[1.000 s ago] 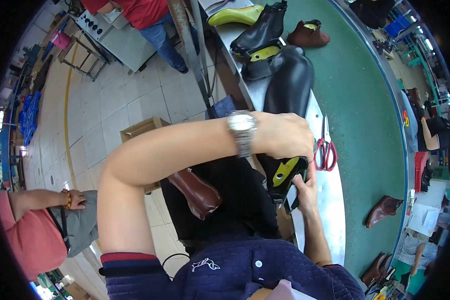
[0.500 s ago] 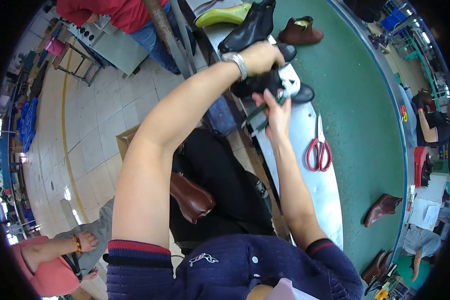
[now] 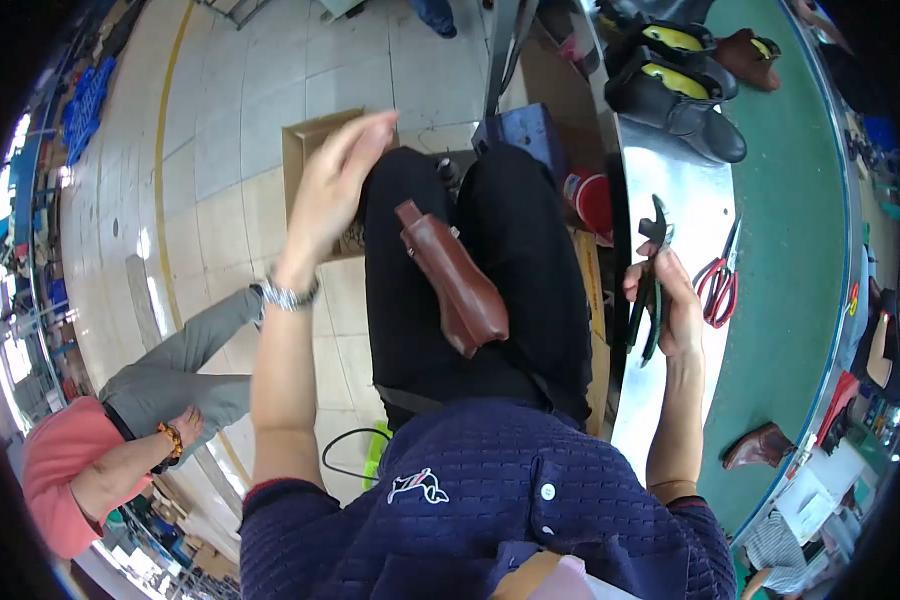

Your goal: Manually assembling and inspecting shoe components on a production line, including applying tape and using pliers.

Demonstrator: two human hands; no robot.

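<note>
My left hand [image 3: 335, 190] is raised beside my left knee, above a cardboard box [image 3: 295, 150]; its fingers are stretched out and nothing shows in them. In my right hand [image 3: 678, 310], over the edge of the metal ledge [image 3: 650, 400], is a pair of pliers [image 3: 657, 232] with dark green handles, its head pointing away from me. A brown leather boot upper [image 3: 455, 280] lies across my lap. Red-handled scissors [image 3: 718, 288] rest on the ledge just right of the pliers. Beyond them stand black boots [image 3: 670, 105] with yellow showing inside.
A green conveyor surface [image 3: 780, 250] runs along the right, bearing brown boots [image 3: 758, 447] near and far. Past my right knee are a blue container [image 3: 525, 132] and a red bucket [image 3: 588, 200]. A person in a pink top [image 3: 80, 470] sits at the left.
My left hand has left the black footwear and swung left and nearer, its fingers now stretched. My right hand keeps the pliers, apart from the footwear. The view has turned left.
</note>
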